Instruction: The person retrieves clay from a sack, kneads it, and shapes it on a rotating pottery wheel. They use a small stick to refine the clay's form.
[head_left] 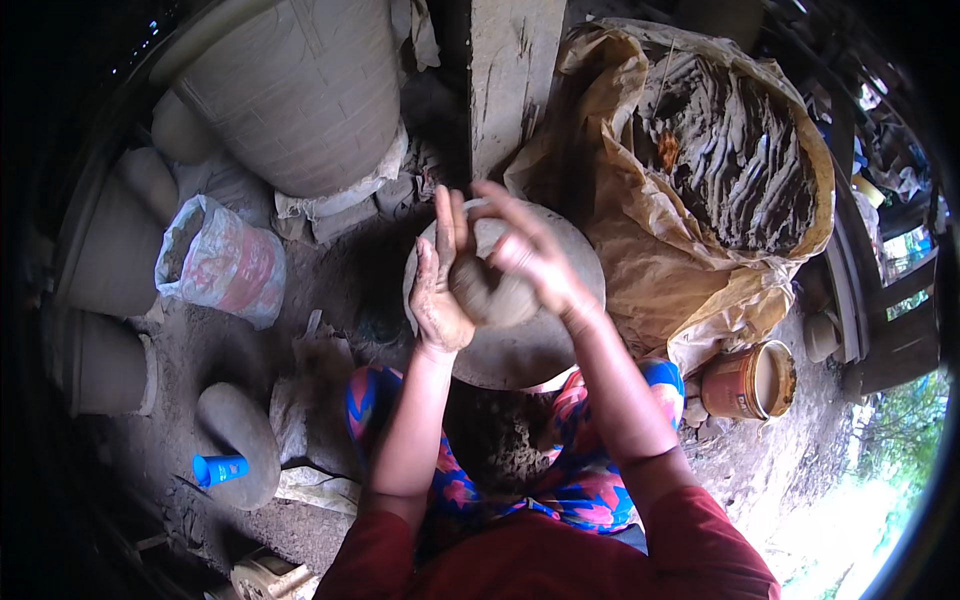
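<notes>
Above a round, flat-topped stand (500, 362) smeared with grey clay, a rounded clay lump (492, 298) is between my two hands and blurred by motion. My left hand (440, 290) stands on edge, fingers stretched out, its palm turned toward the lump's left side. From the right comes my right hand (535, 255), fingers apart and smeared by motion, over the lump's upper right. Wet clay coats the left palm and fingers. Whether the lump rests on the stand or is lifted, I cannot tell.
A large open sack (640, 260) of folded clay stands at the far right, with a brown bucket (740, 385) nearer. Behind on the left is a big clay pot (290, 100); a white sack (225, 260) sits in front. A blue cup (220, 470) lies on a round slab (250, 440).
</notes>
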